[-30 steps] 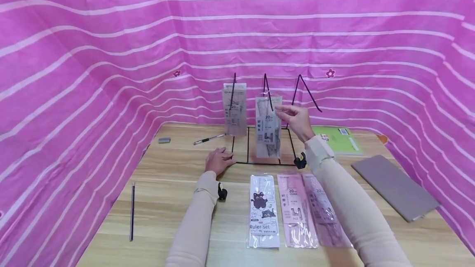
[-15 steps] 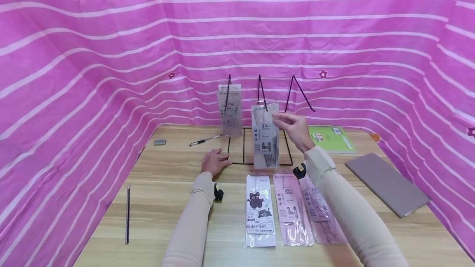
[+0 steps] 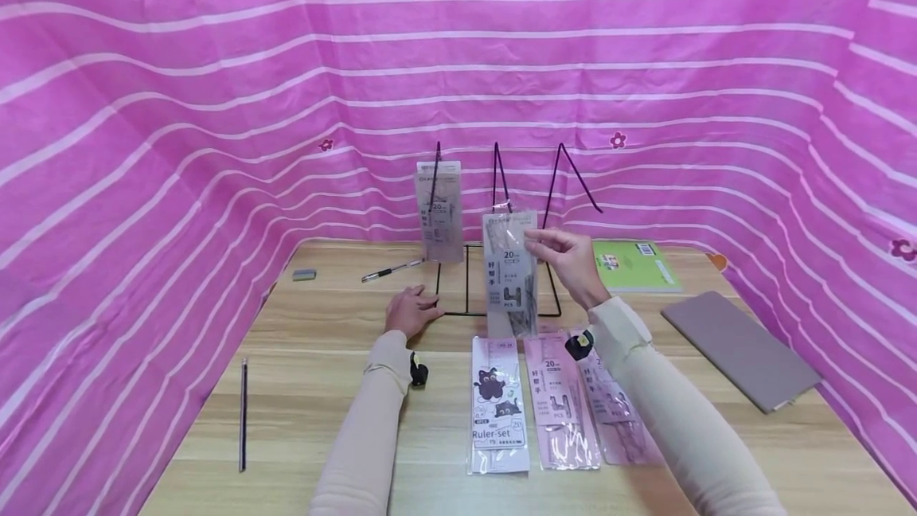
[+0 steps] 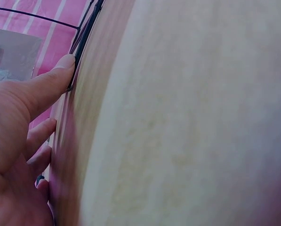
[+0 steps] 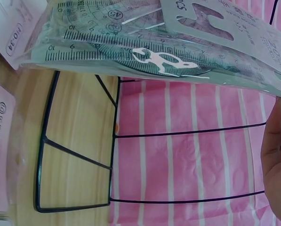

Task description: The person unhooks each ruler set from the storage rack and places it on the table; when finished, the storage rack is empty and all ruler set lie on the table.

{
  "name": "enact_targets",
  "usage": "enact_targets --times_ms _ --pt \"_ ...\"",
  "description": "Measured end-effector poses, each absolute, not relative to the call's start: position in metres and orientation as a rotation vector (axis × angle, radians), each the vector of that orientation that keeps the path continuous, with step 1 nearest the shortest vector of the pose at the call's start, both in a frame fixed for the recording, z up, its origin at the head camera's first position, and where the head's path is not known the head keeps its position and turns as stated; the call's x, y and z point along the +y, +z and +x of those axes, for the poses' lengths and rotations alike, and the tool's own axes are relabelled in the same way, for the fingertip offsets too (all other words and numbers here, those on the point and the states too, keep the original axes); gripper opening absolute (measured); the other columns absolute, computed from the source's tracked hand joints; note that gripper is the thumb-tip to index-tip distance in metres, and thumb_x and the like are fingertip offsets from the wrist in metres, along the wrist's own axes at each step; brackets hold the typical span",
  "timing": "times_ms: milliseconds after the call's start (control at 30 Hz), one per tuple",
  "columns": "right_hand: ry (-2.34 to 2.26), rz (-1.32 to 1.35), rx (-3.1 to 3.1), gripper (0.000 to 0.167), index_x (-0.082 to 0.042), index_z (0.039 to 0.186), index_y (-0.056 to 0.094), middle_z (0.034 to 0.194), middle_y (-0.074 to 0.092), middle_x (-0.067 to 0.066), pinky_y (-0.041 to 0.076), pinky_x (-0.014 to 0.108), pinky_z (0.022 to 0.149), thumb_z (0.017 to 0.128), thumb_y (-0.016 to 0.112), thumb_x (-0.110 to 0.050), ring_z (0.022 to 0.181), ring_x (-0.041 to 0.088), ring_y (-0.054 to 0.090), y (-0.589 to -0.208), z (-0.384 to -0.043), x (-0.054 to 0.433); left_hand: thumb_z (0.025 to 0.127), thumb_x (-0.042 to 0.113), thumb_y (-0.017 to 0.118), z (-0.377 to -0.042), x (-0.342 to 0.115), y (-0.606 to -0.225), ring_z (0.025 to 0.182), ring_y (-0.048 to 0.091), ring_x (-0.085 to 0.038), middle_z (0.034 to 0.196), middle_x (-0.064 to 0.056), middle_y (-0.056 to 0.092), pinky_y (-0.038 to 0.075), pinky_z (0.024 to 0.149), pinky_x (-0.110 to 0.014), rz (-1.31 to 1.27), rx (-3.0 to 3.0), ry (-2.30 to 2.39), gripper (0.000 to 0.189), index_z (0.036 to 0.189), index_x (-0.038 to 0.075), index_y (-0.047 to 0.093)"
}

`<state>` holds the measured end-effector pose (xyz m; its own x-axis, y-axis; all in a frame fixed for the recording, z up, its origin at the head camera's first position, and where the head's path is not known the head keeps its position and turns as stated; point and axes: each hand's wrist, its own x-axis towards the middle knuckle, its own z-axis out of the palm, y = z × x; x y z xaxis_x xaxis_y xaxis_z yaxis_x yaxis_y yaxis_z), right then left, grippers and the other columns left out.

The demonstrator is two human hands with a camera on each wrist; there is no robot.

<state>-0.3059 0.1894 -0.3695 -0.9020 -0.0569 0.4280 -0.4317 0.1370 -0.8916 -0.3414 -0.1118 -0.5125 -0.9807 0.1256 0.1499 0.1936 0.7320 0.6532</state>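
My right hand pinches the right edge of a clear ruler-set packet between thumb and fingers. The packet hangs upright by the tip of the middle hook of a black wire display rack; whether the hook still passes through its hole I cannot tell. Rulers and a protractor show through the plastic in the right wrist view. At the rack's front left corner rests my left hand. In the left wrist view its extended thumb touches the base wire. Further ruler-set packets hang on the left hook.
In front of the rack lie a cat-print ruler set and two pink ruler packets, one beside another partly under my right forearm. Around them are a pen, an eraser, a pencil, a green book and a grey notebook.
My right hand has drawn the ruler packet forward and down along the middle hook to its tip. My left hand stays at the rack's corner. The head view has shifted slightly.
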Motion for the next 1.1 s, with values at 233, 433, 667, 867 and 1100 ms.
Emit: enact_targets --times_ms 233,433,667,867,1100 --pt "1.842 0.501 -2.098 0.029 0.008 0.116 0.069 0.096 0.076 -0.008 0.06 0.027 0.071 0.09 0.074 -0.005 0.076 0.007 0.069 -0.371 -0.295 0.188 0.085 0.03 0.08 -0.341 -0.112 -0.512 0.142 0.039 -0.047 0.148 -0.019 0.052 0.025 0.12 -0.057 -0.261 -2.835 -1.066 0.038 0.117 0.013 0.074" --pt "1.836 0.516 -2.095 0.029 0.007 0.116 0.069 0.098 0.076 -0.008 0.06 0.026 0.073 0.091 0.074 -0.006 0.079 0.007 0.069 -0.369 -0.283 0.186 0.085 0.031 0.08 -0.341 -0.112 -0.511 0.143 0.038 -0.045 0.149 -0.018 0.051 0.023 0.122 -0.056 -0.256 -2.838 -1.081 0.038 0.118 0.013 0.074" --pt "1.927 0.449 -2.106 0.032 0.008 0.118 0.067 0.097 0.076 -0.007 0.059 0.025 0.075 0.091 0.074 -0.008 0.079 0.009 0.069 -0.369 -0.262 0.183 0.084 0.029 0.081 -0.341 -0.111 -0.51 0.145 0.036 -0.045 0.149 -0.018 0.05 0.021 0.123 -0.055 -0.235 -2.84 -1.12 0.037 0.117 0.013 0.074" --pt "2.165 0.323 -2.132 0.035 0.004 0.122 0.067 0.092 0.077 -0.006 0.059 0.027 0.077 0.09 0.074 -0.009 0.075 0.011 0.069 -0.381 -0.248 0.169 0.085 0.028 0.081 -0.34 -0.111 -0.508 0.145 0.035 -0.044 0.15 -0.017 0.05 0.023 0.122 -0.054 -0.216 -2.841 -1.136 0.037 0.117 0.012 0.074" --pt "2.404 0.062 -2.146 0.035 0.002 0.124 0.067 0.098 0.077 -0.001 0.06 0.028 0.078 0.09 0.073 -0.005 0.078 0.012 0.072 -0.404 -0.242 0.145 0.084 0.031 0.081 -0.341 -0.11 -0.508 0.147 0.033 -0.043 0.152 -0.016 0.048 0.022 0.122 -0.055 -0.217 -2.864 -1.136 0.039 0.119 0.014 0.074"
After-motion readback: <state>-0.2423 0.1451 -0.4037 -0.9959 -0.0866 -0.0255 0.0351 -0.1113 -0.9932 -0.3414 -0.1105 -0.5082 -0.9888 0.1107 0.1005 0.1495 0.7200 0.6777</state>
